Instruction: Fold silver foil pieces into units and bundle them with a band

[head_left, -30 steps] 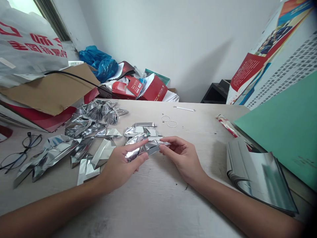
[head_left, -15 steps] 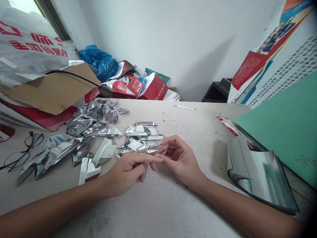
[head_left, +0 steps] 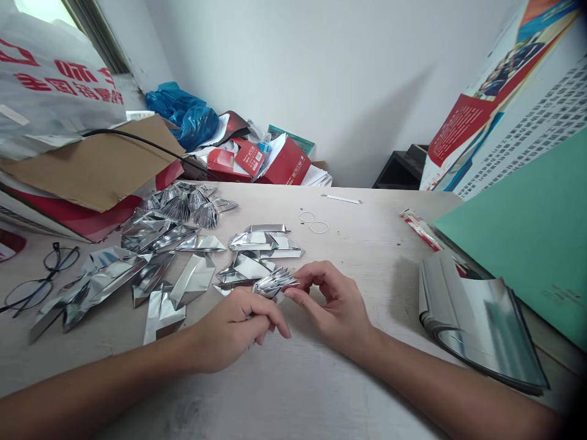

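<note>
A pleated bundle of silver foil (head_left: 275, 282) is pinched between the thumb and fingertips of my right hand (head_left: 332, 302), its thin folds fanning out to the left. Just below and left of it, my left hand (head_left: 241, 327) hovers palm down, its fingers loosely bent and apart, with nothing visible in them; the far side of that hand is hidden. Beyond my hands lie flat folded foil strips (head_left: 259, 241). To the left, more folded foil pieces (head_left: 195, 278) are spread out, and several fanned foil bundles (head_left: 183, 205) are heaped farther back.
Two thin white rings (head_left: 318, 227) and a short white strip (head_left: 342, 199) lie at the back. Foil sheets (head_left: 481, 324) are stacked by a green board (head_left: 527, 226) on the right. Eyeglasses (head_left: 39, 284), a cardboard flap (head_left: 101, 165) and a white bag (head_left: 55, 85) occupy the left.
My left hand has drawn back from my right fingertips, its index finger now bent downward. My right hand still pinches the foil bundle, which shows more clearly.
</note>
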Motion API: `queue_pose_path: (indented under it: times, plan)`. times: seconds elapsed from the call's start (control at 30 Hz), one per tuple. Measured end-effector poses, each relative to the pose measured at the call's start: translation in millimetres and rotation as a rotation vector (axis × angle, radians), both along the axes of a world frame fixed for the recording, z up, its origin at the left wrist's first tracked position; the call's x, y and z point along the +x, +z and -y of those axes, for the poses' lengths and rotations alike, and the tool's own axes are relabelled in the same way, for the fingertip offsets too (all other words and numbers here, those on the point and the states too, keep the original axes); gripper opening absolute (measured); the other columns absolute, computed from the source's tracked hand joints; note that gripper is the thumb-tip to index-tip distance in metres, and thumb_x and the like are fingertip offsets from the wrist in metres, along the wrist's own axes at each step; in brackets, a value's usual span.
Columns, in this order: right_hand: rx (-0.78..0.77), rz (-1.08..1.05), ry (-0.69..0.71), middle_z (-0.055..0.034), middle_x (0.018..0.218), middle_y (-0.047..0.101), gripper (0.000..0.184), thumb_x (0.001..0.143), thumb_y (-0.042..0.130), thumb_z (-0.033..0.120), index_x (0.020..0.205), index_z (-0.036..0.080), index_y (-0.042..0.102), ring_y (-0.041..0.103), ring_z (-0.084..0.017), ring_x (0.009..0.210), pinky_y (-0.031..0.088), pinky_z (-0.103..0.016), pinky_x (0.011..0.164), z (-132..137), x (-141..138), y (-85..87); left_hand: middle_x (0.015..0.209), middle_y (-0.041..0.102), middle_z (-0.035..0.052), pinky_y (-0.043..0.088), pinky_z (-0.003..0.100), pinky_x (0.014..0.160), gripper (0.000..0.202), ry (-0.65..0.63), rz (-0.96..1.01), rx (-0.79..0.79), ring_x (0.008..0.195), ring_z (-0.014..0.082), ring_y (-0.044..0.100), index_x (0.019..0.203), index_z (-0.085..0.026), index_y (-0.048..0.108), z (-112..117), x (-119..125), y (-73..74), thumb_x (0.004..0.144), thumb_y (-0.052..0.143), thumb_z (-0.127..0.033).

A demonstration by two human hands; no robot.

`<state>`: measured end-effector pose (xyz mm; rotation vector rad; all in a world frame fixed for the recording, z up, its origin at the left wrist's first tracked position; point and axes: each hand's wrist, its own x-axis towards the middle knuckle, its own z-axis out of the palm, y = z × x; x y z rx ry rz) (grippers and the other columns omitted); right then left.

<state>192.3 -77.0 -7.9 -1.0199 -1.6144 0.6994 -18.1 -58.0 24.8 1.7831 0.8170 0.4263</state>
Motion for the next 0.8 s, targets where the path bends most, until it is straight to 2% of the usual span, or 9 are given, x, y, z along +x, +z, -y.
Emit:
queue_pose_path:
  times: [0.07,0.13,0.2,0.27,0.37,0.43,0.53,0.63,0.8]
  plan:
    - [0.005,0.023,-0.006,0.0026,0.083,0.064,0.016,0.091,0.066,0.029,0.105,0.023,0.062,0.059,-0.005,0.074,0.048,-0.018,0.067,1,0,3.3,0.055,0.055,-0.0018,0.040,0.023,0.057,0.037,0.076,0.031,0.081,0.058,0.0109,0.052,0.082,-0.020,0.081,2,0,0.4,0.081,0.045,-0.009]
    - [-0.031,0.051,-0.017,0.0013,0.088,0.066,0.014,0.093,0.062,0.030,0.106,0.023,0.062,0.060,-0.005,0.077,0.048,-0.019,0.069,1,0,8.0,0.055,0.057,-0.0019,0.040,0.023,0.056,0.037,0.158,0.055,0.232,0.056,0.0110,0.053,0.081,-0.020,0.080,2,-2,1.2,0.083,0.045,-0.010]
    - [-0.083,0.119,-0.019,-0.0008,0.095,0.067,0.014,0.094,0.059,0.031,0.105,0.023,0.063,0.061,-0.008,0.083,0.049,-0.021,0.072,-1,0,12.0,0.057,0.061,-0.0017,0.040,0.023,0.054,0.034,0.247,0.010,0.455,0.054,0.0108,0.053,0.086,-0.021,0.081,-1,-6,2.3,0.084,0.049,-0.010]
    - [-0.117,0.221,-0.007,-0.0028,0.102,0.068,0.014,0.094,0.059,0.029,0.105,0.023,0.065,0.062,-0.011,0.092,0.050,-0.024,0.079,-3,0,13.4,0.061,0.064,-0.0005,0.039,0.024,0.052,0.031,0.318,-0.106,0.748,0.051,0.0114,0.051,0.095,-0.020,0.080,-6,-10,2.7,0.084,0.054,-0.011]
    - [-0.115,0.328,0.015,-0.0042,0.115,0.068,0.021,0.090,0.059,0.019,0.108,0.023,0.068,0.061,-0.015,0.109,0.051,-0.030,0.093,-8,0,10.9,0.074,0.069,0.0046,0.040,0.028,0.053,0.037,0.330,-0.344,1.116,0.055,0.0161,0.053,0.110,-0.020,0.078,-16,-13,0.5,0.082,0.055,-0.010]
    - [-0.105,0.353,0.034,-0.0038,0.124,0.067,0.030,0.087,0.059,0.014,0.115,0.024,0.067,0.060,-0.016,0.118,0.050,-0.033,0.102,-10,0,8.1,0.082,0.068,0.0071,0.040,0.030,0.053,0.041,0.302,-0.475,1.174,0.061,0.0192,0.057,0.112,-0.022,0.077,-20,-14,-2.2,0.082,0.053,-0.009]
    - [-0.099,0.374,0.061,-0.0030,0.127,0.068,0.036,0.087,0.060,0.016,0.122,0.023,0.065,0.061,-0.016,0.120,0.049,-0.036,0.107,-11,0,5.8,0.082,0.063,0.0066,0.039,0.029,0.052,0.034,0.281,-0.558,1.173,0.061,0.0191,0.057,0.102,-0.026,0.078,-24,-13,-6.4,0.086,0.053,-0.011]
    - [-0.136,0.384,0.077,-0.0026,0.125,0.070,0.037,0.089,0.059,0.019,0.125,0.024,0.065,0.064,-0.017,0.117,0.049,-0.037,0.105,-10,-1,6.4,0.080,0.060,0.0059,0.037,0.029,0.051,0.028,0.270,-0.575,1.238,0.059,0.0184,0.056,0.094,-0.026,0.079,-26,-14,-9.6,0.090,0.054,-0.014]
    - [-0.216,0.315,0.081,-0.0007,0.120,0.072,0.035,0.089,0.060,0.023,0.124,0.027,0.064,0.067,-0.015,0.111,0.050,-0.033,0.096,-10,0,9.2,0.079,0.065,0.0062,0.040,0.028,0.055,0.025,0.312,-0.468,1.354,0.062,0.0180,0.058,0.099,-0.021,0.078,-32,-18,-14.7,0.089,0.057,-0.010]
